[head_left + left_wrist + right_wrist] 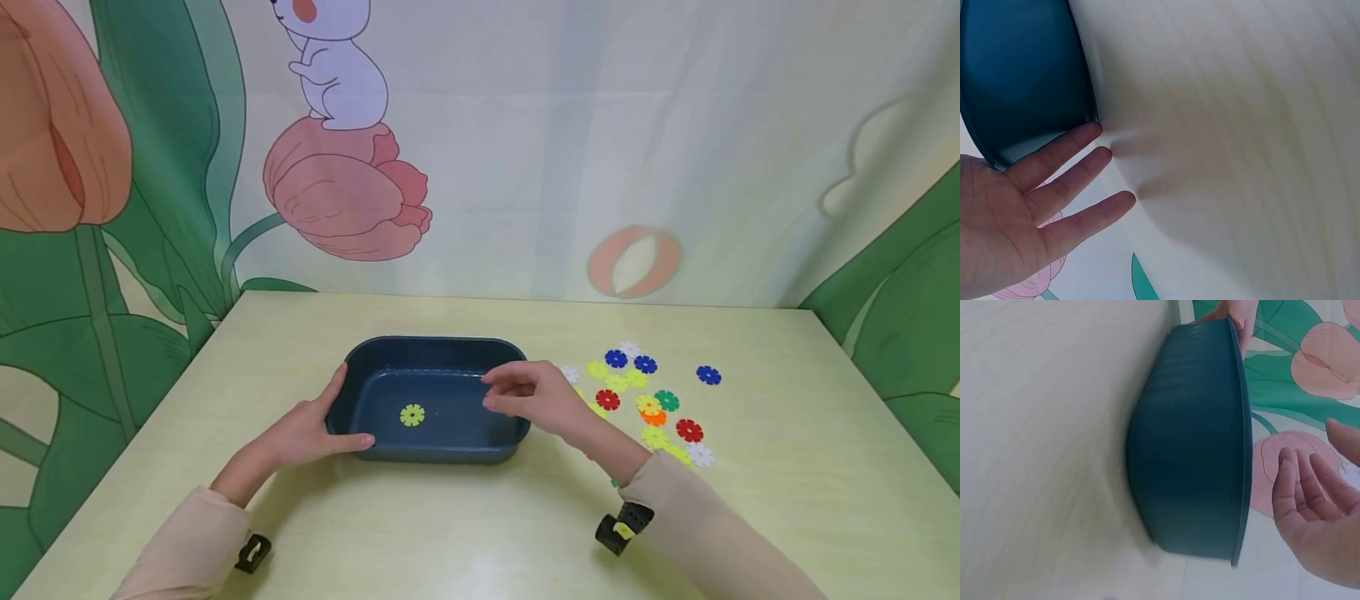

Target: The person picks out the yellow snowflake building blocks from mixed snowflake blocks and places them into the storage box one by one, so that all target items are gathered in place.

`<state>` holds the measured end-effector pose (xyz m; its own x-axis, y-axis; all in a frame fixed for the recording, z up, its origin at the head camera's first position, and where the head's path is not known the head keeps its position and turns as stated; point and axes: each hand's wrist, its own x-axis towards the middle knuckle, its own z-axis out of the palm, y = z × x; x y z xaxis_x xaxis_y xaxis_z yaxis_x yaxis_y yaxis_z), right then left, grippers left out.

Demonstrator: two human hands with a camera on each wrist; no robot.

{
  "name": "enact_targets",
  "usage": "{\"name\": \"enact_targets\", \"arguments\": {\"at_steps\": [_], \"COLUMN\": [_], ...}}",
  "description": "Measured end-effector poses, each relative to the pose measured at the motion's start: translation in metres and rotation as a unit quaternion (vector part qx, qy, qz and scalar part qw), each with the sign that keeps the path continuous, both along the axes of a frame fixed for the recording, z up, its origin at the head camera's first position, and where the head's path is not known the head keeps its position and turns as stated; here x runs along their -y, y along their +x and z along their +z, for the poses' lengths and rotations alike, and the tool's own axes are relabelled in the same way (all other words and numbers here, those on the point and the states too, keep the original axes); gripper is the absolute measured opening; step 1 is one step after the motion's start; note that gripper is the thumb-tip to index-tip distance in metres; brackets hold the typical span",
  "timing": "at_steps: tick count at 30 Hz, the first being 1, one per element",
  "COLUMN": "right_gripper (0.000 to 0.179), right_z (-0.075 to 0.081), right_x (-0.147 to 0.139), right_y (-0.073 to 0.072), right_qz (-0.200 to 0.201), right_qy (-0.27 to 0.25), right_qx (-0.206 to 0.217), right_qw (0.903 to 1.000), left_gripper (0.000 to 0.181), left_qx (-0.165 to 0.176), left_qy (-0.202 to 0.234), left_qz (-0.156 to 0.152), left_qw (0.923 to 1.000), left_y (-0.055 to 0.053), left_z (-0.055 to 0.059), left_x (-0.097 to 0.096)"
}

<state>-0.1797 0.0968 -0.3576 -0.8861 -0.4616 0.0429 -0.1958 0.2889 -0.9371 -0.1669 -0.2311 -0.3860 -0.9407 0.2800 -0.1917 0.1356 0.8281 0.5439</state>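
A dark blue rectangular tray (pixel 435 456) stands on the table. One yellow-green notched plastic disc (pixel 406 417) lies on its floor, left of the middle. My left hand (pixel 298 429) rests spread against the tray's left end, thumb at the near rim. In the left wrist view, its fingers (pixel 1088 219) are straight, some touching the tray's outer side. Over the tray's right end hovers my right hand (pixel 542 396), fingers loosely bent, with nothing visible between them. The right wrist view shows this hand (pixel 1319 519) beside the tray's rim, apart from it.
Loose notched discs in several colours lie right of the tray, among them a red disc (pixel 689 431) and a blue disc (pixel 708 375) set apart. Part of the pile is behind my right forearm. A printed curtain (pixel 510 208) hangs behind the table.
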Motion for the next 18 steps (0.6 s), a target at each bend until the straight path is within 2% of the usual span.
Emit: {"name": "enact_targets", "arguments": {"at_steps": [6,18], "right_gripper": [0.033,0.040], "right_z": [-0.001,-0.007], "right_x": [-0.028,-0.087], "right_y": [0.007,0.023], "right_qz": [-0.007,-0.022], "right_qy": [0.023,0.037], "right_qx": [-0.030,-0.031], "right_qw": [0.9992,0.9986], "left_gripper": [0.115,0.114], "left_qx": [0.001,0.005], "left_qy": [0.004,0.002], "left_qz": [0.002,0.007], "left_qw": [1.0000,1.0000], "left_y": [0.000,0.001], "left_z": [0.001,0.001], "left_x": [-0.001,0.000]}}
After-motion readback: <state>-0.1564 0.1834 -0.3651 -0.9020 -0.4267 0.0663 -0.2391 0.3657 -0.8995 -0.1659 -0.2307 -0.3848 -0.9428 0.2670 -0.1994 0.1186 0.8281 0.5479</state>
